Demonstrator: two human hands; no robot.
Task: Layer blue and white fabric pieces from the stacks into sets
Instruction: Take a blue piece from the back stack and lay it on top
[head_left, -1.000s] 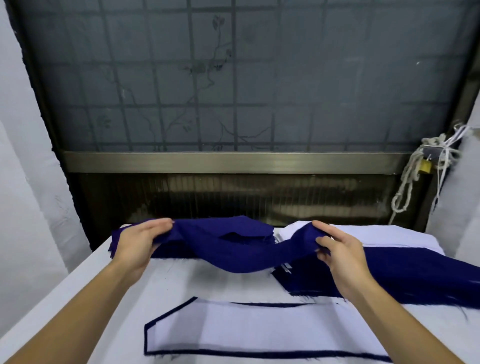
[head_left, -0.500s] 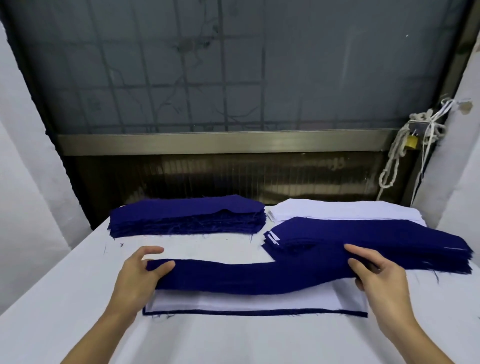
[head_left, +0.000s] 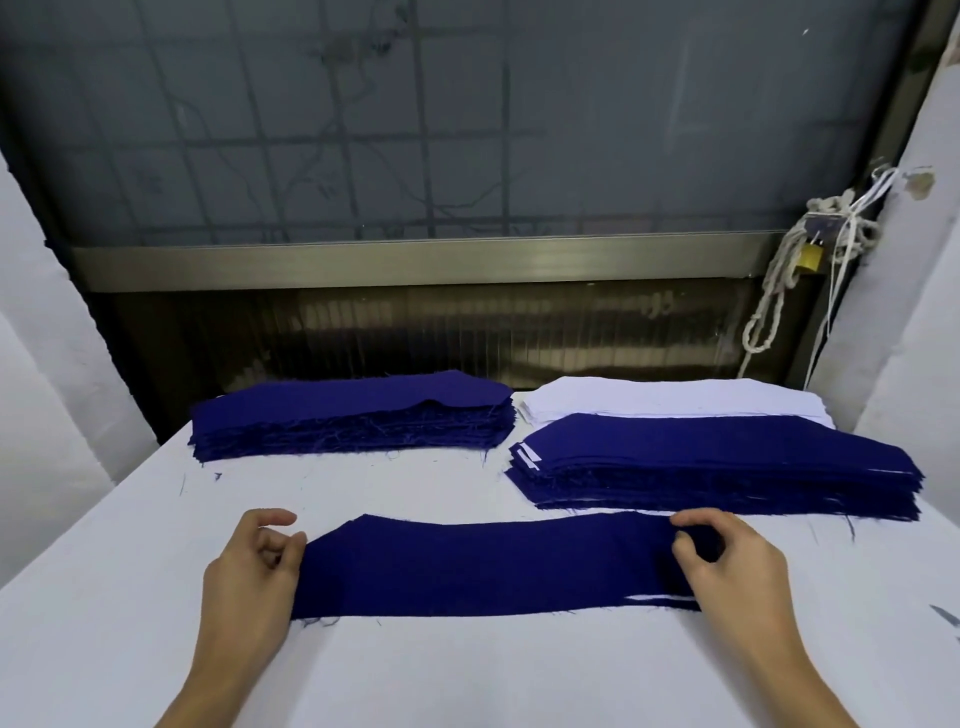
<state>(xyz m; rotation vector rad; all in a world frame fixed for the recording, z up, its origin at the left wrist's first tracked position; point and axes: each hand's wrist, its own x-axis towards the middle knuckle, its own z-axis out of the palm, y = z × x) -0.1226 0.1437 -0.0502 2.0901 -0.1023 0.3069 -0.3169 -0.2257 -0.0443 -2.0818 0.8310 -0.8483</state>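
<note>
— Where does the blue piece (head_left: 483, 566) lie?

— Flat and crosswise on the near tabletop (head_left: 467, 675). Only a thin sliver of the white piece (head_left: 660, 599) peeps out under its near right edge.

— And the hands?

— The right hand (head_left: 737, 571) is at the right end, its fingers (head_left: 696, 519) curled over the cloth and pinching it against the thumb. The left hand (head_left: 249, 566) sits at the left end, loosely curled. Whether it nips the edge or merely touches it, I cannot tell.

— What might go wrong?

— That sliver suggests the layers are not quite square. A tug from the pinching side could drag the top layer askew or ruck it, and the frayed edges may snag.

— Further out?

— The blue stack (head_left: 353, 415) sits behind on the left and the white stack (head_left: 675, 397) at the far right. In front of the white stack is a layered pile (head_left: 727, 457), blue uppermost and close to the right hand, so a careless lift could brush it.

— Anything hidden?

— Nearly all of the white layer, so its alignment is a guess. How many layers the pinch takes in is also hidden.
</note>
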